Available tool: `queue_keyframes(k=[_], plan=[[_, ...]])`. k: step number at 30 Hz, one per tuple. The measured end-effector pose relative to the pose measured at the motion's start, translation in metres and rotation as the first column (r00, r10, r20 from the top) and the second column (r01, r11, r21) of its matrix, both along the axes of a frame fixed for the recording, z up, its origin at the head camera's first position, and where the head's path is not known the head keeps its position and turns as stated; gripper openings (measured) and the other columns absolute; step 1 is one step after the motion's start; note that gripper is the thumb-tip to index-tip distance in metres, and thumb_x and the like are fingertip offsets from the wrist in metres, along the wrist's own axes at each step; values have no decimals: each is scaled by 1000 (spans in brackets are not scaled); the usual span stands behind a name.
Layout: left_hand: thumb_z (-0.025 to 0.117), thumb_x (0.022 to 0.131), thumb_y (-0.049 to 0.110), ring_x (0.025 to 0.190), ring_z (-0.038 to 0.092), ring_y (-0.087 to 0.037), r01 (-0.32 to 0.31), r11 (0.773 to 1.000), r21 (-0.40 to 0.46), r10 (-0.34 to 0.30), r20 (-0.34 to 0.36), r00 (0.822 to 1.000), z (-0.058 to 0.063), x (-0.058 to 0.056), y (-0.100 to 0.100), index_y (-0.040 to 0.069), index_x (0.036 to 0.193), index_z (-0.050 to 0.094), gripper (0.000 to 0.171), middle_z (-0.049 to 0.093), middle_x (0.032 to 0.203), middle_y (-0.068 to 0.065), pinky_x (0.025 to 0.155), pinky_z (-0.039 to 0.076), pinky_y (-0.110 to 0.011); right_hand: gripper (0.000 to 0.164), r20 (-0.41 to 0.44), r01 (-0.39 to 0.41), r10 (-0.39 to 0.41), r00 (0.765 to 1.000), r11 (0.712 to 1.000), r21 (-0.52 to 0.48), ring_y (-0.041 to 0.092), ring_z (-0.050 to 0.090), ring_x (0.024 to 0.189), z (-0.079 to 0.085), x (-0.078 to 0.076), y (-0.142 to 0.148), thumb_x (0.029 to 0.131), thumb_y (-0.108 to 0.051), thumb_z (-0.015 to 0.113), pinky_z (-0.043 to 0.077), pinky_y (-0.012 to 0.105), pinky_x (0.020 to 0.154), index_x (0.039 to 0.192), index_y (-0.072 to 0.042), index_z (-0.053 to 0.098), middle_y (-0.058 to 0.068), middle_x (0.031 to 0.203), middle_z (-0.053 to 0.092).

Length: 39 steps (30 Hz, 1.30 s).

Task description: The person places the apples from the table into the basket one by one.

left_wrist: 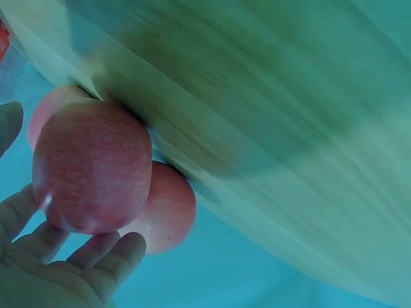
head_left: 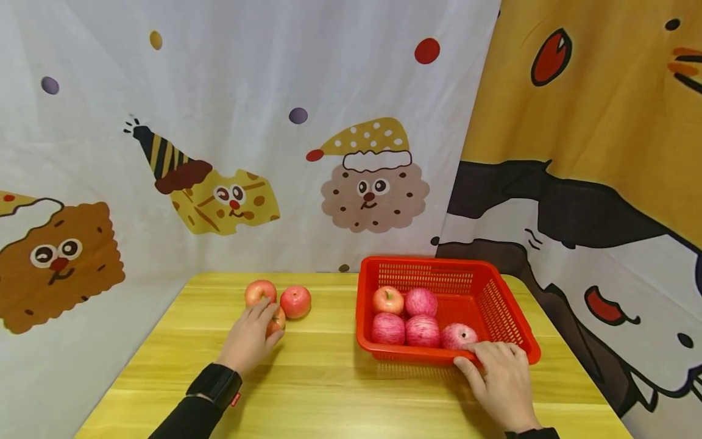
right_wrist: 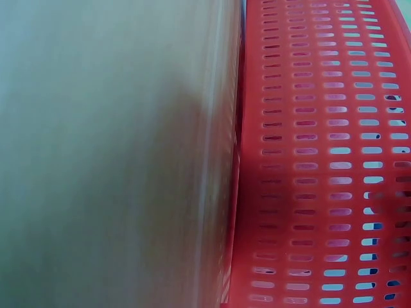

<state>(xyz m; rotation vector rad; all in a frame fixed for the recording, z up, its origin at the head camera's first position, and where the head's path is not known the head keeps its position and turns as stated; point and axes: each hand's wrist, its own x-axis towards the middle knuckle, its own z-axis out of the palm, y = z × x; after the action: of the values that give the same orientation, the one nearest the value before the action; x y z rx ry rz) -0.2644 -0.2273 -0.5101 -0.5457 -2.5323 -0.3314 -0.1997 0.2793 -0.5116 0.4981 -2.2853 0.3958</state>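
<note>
On the left of the table, my left hand [head_left: 252, 338] reaches over the nearest apple [head_left: 276, 321], which it partly covers. In the left wrist view the fingers [left_wrist: 106, 260] are spread along one side of that apple [left_wrist: 93, 167], while the thumb [left_wrist: 9, 125] stands apart from it. Two more red apples lie right behind, a left one [head_left: 260, 291] and a right one [head_left: 296, 302]. My right hand [head_left: 501, 381] grips the near rim of a red plastic basket [head_left: 408, 353], near its right corner. Several apples [head_left: 422, 331] sit in the basket; one [head_left: 457, 335] lies close to the right fingertips.
The basket stands on the right side of a yellow wood-grain table [head_left: 329, 390]. Its slotted wall [right_wrist: 321, 160] fills the right of the right wrist view. Behind the table hangs a white cloth [head_left: 247, 91] with cartoon prints, and a yellow patterned one [head_left: 603, 110] on the right.
</note>
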Motion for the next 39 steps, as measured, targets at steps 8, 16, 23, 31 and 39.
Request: queue_keyframes(k=[8,16,23,31,39], plan=[[85,76,30,103,48,-44,-79,997,18,77,72,994,-3,0,5,5,128,60,63,51,129,-20,82,50,-55,34,32,23,-23,999,1000,10,27,54,87,-2,1,0,76,-39,78,31,52,82,95,-11,71,5,91,70],[84,77,34,96,53,-42,-125,984,124,99,200,975,-5,8,6,4,132,57,68,51,129,-20,81,50,-54,34,29,21,-21,999,1000,2,27,54,86,-1,0,0,76,-38,79,32,52,82,95,-11,71,4,89,70],[83,79,41,104,58,-23,-163,903,397,-45,466,884,-1,34,12,7,136,53,73,61,122,-13,87,51,-48,34,1,12,-12,1000,1000,5,27,54,85,-1,0,0,76,-39,78,32,51,81,95,-11,71,4,89,69],[89,71,37,100,57,-17,-166,907,387,-31,454,890,-1,55,9,9,127,55,71,63,115,-7,86,50,-45,33,-1,8,-8,1000,1000,0,27,54,86,-1,-2,0,76,-38,78,32,52,82,95,-11,71,4,89,69],[91,68,34,93,58,-15,-162,918,361,-10,431,903,2,59,11,10,122,57,68,64,107,-6,83,51,-43,35,19,-6,6,1000,1000,-11,27,55,90,-2,1,5,76,-37,79,30,53,85,97,-11,70,5,93,69]])
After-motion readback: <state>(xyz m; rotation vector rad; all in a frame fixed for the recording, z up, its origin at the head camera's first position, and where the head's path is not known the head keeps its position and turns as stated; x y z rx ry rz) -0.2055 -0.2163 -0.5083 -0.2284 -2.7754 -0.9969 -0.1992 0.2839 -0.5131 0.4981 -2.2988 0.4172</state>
